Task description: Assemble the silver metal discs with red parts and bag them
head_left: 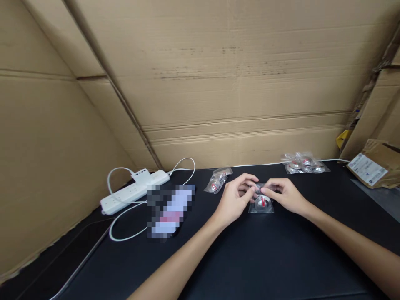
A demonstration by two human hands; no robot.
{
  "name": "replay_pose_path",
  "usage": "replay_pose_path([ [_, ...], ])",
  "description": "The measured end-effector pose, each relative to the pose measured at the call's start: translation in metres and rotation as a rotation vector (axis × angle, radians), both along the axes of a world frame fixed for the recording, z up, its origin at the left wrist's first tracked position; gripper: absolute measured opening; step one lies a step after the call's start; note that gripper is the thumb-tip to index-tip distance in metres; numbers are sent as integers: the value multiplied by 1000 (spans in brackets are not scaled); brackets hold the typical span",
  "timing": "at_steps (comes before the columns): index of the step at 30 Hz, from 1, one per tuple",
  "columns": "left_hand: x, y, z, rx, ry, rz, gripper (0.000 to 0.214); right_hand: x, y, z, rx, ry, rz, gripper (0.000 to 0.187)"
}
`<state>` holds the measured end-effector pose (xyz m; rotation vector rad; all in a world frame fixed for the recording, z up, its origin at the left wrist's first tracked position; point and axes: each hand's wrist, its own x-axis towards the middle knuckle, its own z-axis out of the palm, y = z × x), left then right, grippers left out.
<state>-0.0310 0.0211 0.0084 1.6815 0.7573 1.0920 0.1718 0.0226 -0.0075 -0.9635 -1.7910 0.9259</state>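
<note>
A small clear plastic bag [251,208] lies on the black tabletop in front of me, with a round, shiny silver item [263,203] bearing a red mark inside it. My left hand [238,195] pinches the bag's upper left edge between thumb and fingers. At the upper right edge, the thumb and fingers of my right hand [286,194] are closed on the same bag. My fingers partly cover its top, so whether it is sealed cannot be seen. Just left of my left hand lies another clear bag [218,180] with round silver items.
Several bagged silver items [304,163] are piled at the back right. A white power strip [134,193] with a looping white cable [111,225] and a pixelated object [171,211] lie at left. Cardboard walls [218,83] enclose the table; a brown labelled package [379,164] is at right.
</note>
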Motion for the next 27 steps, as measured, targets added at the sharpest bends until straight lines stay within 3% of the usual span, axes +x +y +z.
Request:
replay_pose_path([
  [4,1,0,0,-16,34,10,30,0,-1,0,10,-16,-6,27],
  [7,0,2,-2,-25,126,-6,20,-1,-3,1,40,-31,-27,26],
  [10,-3,5,-3,-34,191,-26,26,-1,-3,2,24,-40,-21,26],
  [21,-12,13,1,-190,206,-150,25,10,3,1,-252,47,153,32],
  [27,-16,15,1,-252,182,-246,30,14,4,1,-331,65,271,34],
])
